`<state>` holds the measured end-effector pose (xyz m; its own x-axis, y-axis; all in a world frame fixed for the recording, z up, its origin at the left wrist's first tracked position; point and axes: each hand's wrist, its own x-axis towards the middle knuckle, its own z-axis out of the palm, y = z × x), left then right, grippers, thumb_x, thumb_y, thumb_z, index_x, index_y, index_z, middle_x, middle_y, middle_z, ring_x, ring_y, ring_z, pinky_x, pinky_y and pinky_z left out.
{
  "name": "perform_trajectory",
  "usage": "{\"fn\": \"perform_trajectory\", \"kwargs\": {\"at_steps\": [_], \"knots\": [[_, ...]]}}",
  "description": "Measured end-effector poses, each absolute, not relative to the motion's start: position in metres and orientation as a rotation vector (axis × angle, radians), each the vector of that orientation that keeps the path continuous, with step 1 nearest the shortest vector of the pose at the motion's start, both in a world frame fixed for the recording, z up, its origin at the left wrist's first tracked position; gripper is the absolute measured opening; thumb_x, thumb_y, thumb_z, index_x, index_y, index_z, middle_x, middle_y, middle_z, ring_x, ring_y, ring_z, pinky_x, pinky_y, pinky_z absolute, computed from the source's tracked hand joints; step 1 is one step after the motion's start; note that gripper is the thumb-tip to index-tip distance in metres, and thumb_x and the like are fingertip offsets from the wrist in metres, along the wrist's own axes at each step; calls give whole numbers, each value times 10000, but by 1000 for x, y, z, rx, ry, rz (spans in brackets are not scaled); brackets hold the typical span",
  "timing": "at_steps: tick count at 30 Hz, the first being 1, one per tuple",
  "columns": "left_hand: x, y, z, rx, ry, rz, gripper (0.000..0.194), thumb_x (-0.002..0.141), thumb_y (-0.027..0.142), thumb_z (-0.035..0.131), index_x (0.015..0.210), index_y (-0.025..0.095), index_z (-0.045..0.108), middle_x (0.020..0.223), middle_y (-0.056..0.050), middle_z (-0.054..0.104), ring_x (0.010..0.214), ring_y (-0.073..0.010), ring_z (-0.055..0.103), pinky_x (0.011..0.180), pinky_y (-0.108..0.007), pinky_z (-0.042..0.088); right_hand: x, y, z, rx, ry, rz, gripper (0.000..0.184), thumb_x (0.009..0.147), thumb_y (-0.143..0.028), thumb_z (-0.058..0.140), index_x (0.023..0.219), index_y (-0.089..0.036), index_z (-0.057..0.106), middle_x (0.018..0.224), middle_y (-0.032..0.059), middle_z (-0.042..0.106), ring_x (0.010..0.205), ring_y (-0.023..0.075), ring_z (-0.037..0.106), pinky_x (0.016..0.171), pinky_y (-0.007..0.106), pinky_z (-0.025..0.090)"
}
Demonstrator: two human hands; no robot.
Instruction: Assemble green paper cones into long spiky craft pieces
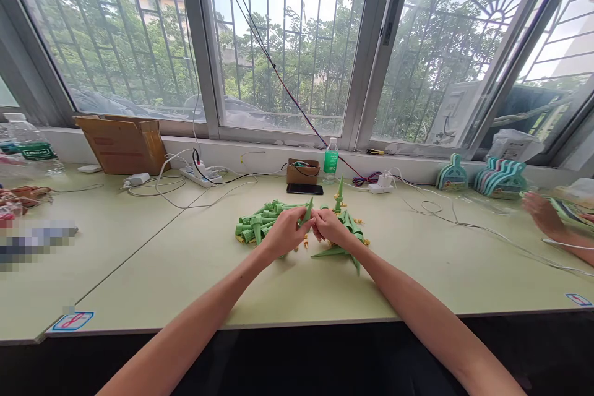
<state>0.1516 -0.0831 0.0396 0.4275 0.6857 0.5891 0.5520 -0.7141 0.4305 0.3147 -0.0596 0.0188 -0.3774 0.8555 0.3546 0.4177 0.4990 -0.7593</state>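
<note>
A green pointed plastic cone (pixel 308 210) sticks up from my left hand (pixel 288 230), whose fingers are closed round it. Against those fingertips, my right hand (pixel 328 225) is closed in a pinch; what sits in it is hidden. On the left lies a pile of green tube-like plastic pieces (pixel 255 224). More green cones (pixel 331 252) lie under and beside my right hand, with small yellow parts among them. One green spike (pixel 341 189) stands upright behind, with yellow bits on it. A small orange-yellow piece (pixel 305 242) rests on the table between my hands.
Behind the pieces are a black phone (pixel 304 189), a small cardboard box (pixel 302 171) and a bottle (pixel 330 161). Power strips (pixel 201 177) and white cables cross the table (pixel 158 278). Blue-green plastic pieces (pixel 501 177) stand at right, near another person's hand (pixel 542 213).
</note>
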Motion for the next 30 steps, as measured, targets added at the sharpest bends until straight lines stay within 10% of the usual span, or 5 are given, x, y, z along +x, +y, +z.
{"fn": "perform_trajectory", "kwargs": {"at_steps": [30], "knots": [[152,-84,41,2483,1072,1159,198,890,312,489,752,178,536,675,4,542,578,-123,440,578,-266,352,315,-59,19,-1061,-1999,737,550,975,-364,285,468,-194,410,377,-8,478,389,88,458,513,197,388]]}}
